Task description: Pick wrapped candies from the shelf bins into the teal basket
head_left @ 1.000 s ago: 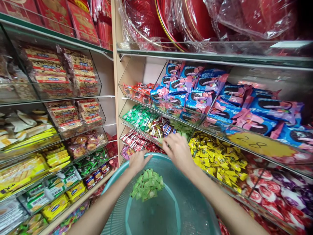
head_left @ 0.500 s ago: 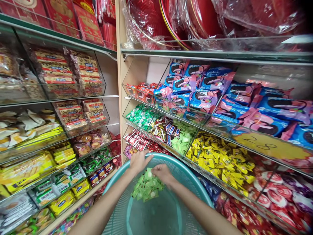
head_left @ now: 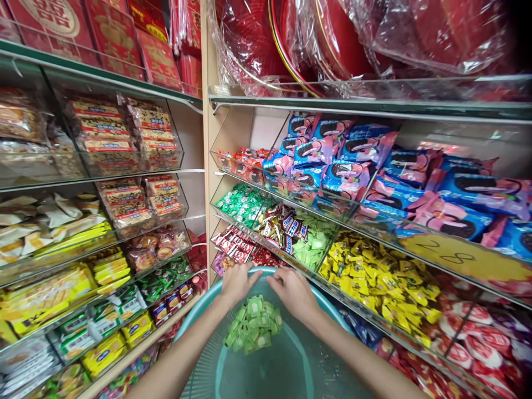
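Observation:
A teal plastic basket (head_left: 305,363) stands low in front of me, with a heap of small light-green wrapped candies (head_left: 254,324) on its floor. My left hand (head_left: 238,284) is closed over the far rim, its thumb on the inner side and its fingertips hidden beyond the edge. Just right of it, my right hand (head_left: 294,291) has curled fingers on the same rim. No candy shows in either hand. Behind the rim, a shelf compartment holds matching green candies (head_left: 311,244), beside Snickers bars (head_left: 290,227).
Yellow-wrapped candies (head_left: 376,282) and blue-and-pink cookie packs (head_left: 310,149) fill the right shelves, behind clear front panels. A wooden post (head_left: 210,127) divides them from the left shelves, which hold packaged biscuits (head_left: 103,141). Red wrapped goods (head_left: 341,39) sit on top.
My right hand has moved up from the green candy pile to the far rim, leaving the candies in the basket. My left hand stays on the rim. The view has tilted slightly up.

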{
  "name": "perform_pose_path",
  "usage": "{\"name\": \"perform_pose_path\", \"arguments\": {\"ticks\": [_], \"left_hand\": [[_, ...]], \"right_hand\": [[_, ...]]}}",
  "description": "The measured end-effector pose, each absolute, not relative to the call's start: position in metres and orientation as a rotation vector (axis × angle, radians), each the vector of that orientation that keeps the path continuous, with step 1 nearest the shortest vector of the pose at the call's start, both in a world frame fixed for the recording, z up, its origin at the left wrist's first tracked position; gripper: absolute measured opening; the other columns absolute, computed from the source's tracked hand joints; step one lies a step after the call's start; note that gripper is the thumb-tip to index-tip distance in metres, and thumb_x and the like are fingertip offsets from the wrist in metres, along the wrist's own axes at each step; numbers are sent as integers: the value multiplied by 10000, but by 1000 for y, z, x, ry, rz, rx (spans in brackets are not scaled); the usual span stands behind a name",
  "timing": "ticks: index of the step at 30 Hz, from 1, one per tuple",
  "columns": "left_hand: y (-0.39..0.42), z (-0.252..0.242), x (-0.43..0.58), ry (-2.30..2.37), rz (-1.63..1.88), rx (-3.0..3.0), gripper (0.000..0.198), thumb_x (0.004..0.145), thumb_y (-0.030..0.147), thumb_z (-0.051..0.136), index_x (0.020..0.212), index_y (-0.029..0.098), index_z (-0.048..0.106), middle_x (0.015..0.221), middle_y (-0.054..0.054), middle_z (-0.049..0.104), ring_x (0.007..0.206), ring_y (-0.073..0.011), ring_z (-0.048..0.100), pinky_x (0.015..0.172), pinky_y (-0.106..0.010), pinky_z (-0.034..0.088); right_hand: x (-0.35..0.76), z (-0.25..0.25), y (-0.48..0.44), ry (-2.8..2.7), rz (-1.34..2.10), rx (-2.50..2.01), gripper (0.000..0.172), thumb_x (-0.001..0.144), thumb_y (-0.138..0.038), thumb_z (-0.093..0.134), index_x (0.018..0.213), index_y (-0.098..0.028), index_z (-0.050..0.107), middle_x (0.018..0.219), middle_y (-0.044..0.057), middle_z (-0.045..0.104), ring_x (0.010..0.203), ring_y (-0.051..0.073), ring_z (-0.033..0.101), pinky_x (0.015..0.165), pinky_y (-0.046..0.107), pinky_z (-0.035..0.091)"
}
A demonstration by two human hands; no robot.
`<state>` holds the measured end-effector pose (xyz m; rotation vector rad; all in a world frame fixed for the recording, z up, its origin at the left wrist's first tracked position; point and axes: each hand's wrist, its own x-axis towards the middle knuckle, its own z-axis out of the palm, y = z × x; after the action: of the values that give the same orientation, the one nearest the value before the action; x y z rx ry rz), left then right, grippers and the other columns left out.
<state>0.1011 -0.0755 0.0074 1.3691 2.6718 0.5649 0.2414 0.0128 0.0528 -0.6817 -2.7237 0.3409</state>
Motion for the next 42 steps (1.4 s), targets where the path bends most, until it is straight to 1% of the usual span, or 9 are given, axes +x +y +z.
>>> {"name": "perform_pose_path", "arguments": {"ticks": [3, 5, 8, 11, 18, 26, 33, 39, 42], "left_hand": [[-76, 8, 100, 2676, 556, 1371, 524, 847, 616, 286, 1053, 257, 607, 943, -66, 685, 899, -210, 621, 741, -264, 406], [-77, 8, 100, 2679, 551, 1365, 512, 848, 611, 292, 1028, 255, 612, 924, -60, 688, 892, -210, 626, 731, -260, 408], [-78, 9, 99, 2692, 548, 1363, 490, 856, 594, 294, 1027, 262, 611, 916, -59, 690, 888, -215, 630, 724, -267, 411], [-78, 10, 99, 2703, 545, 1334, 478, 857, 587, 304, 1043, 268, 609, 937, -62, 689, 906, -216, 627, 740, -273, 410], [-75, 11, 97, 2714, 543, 1319, 498, 846, 606, 308, 1059, 271, 607, 944, -66, 691, 919, -224, 625, 754, -283, 408], [-74, 15, 97, 2701, 546, 1303, 517, 843, 618, 295, 1051, 268, 614, 942, -64, 689, 906, -221, 626, 748, -282, 406], [-72, 10, 96, 2721, 534, 1326, 546, 836, 641, 270, 1029, 266, 618, 911, -62, 690, 884, -224, 629, 736, -279, 411], [-71, 8, 95, 2711, 551, 1326, 549, 837, 640, 271, 1061, 270, 608, 924, -61, 688, 892, -218, 626, 733, -273, 407], [-70, 8, 95, 2708, 533, 1324, 559, 835, 646, 261, 1072, 272, 603, 929, -66, 688, 887, -222, 626, 738, -282, 409]], "right_hand": [[245, 90, 30, -2682, 52, -635, 337, 918, -328, 391, 702, -184, 606, 751, 29, 618, 729, 147, 526, 655, 252, 296], [246, 110, 46, -2663, -202, -657, 327, 922, -307, 380, 749, -172, 622, 796, 61, 621, 786, 179, 521, 687, 281, 286], [246, 129, 67, -2613, -568, -746, 260, 902, -212, 398, 824, -141, 636, 848, 113, 619, 864, 237, 495, 719, 333, 261], [243, 132, 76, -2641, -731, -817, 239, 867, -109, 407, 863, -126, 646, 886, 146, 622, 904, 260, 473, 751, 364, 246], [229, 122, 78, -2692, -802, -941, 266, 859, -77, 411, 877, -122, 673, 876, 141, 656, 878, 247, 497, 779, 371, 245], [228, 123, 82, -2691, -812, -976, 294, 829, -37, 416, 802, -131, 693, 839, 136, 666, 849, 249, 534, 783, 377, 271], [228, 122, 82, -2666, -806, -995, 294, 835, -45, 412, 808, -140, 688, 820, 133, 667, 832, 240, 535, 790, 375, 277], [232, 126, 83, -2675, -796, -961, 289, 841, -63, 410, 801, -147, 684, 829, 129, 671, 842, 236, 558, 798, 371, 289], [235, 133, 87, -2742, -758, -952, 301, 842, -54, 398, 800, -143, 683, 833, 136, 675, 845, 229, 584, 764, 348, 315]]}}
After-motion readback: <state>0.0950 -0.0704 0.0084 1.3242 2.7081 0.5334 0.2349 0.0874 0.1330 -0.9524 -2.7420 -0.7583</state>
